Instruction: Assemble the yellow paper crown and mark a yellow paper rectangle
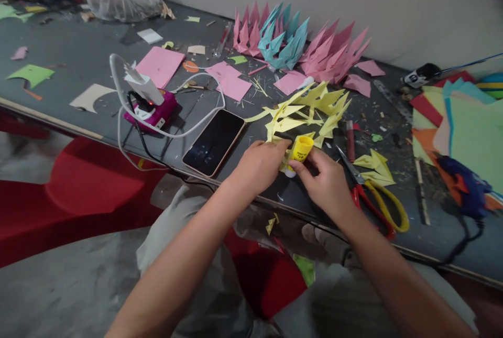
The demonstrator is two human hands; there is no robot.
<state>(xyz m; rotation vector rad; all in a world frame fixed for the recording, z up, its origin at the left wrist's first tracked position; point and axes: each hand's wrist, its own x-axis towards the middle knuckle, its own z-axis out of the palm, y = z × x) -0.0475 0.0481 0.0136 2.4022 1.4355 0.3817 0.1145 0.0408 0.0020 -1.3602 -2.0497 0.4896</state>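
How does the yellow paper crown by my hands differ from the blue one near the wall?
The yellow crown is by the left hand and right hand; the blue crown stands farther back, between two pink crowns. The yellow crown sprawls, a strip trailing off, while the blue crown's spikes point up compactly. Both are pointed, folded paper.

The person's forearms [188, 251] are slanting inward across the bench's [90, 47] near edge; the left hand [261, 167] is bending its fingers, the right hand [328, 183] is pinching.
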